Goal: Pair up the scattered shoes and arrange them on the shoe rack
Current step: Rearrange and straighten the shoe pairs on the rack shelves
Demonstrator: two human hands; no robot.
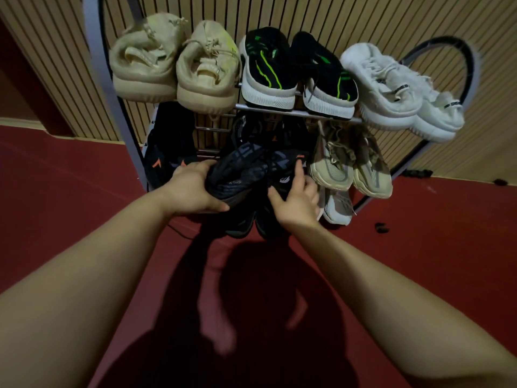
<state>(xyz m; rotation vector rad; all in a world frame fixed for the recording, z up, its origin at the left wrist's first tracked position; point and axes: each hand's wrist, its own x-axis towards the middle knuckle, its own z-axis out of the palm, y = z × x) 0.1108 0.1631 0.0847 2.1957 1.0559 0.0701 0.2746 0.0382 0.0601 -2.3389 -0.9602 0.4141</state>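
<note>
Showing a metal shoe rack [100, 65] against a slatted wall [307, 15], with all positions given relative to the rack. On its top rail, from left to right, sit a beige pair [173, 65], a black pair with green stripes [296, 71] and a white pair [402, 93], heels toward the viewer; the white pair overhangs the rack's right end. On the middle tier, at the left end, stands a black pair with orange marks [170, 152]. At the centre of that tier the left hand [193, 191] grips the heel and sole edge of a dark grey shoe [246, 172], fingers curled over its left side and thumb beneath. The right hand [296, 200] touches the neighbouring dark shoe [282, 180] with spread fingers, the index fingertip near an orange tab; whether it grips cannot be told. Below these, more dark shoes [251, 222] occupy the lowest level, details lost in shadow. At the right end of the middle tier rests a tan pair [352, 169], and beneath it a pale shoe [338, 205] shows partly. The rack stands on a red floor [56, 177], where small dark objects [382, 227] lie to its right.
</note>
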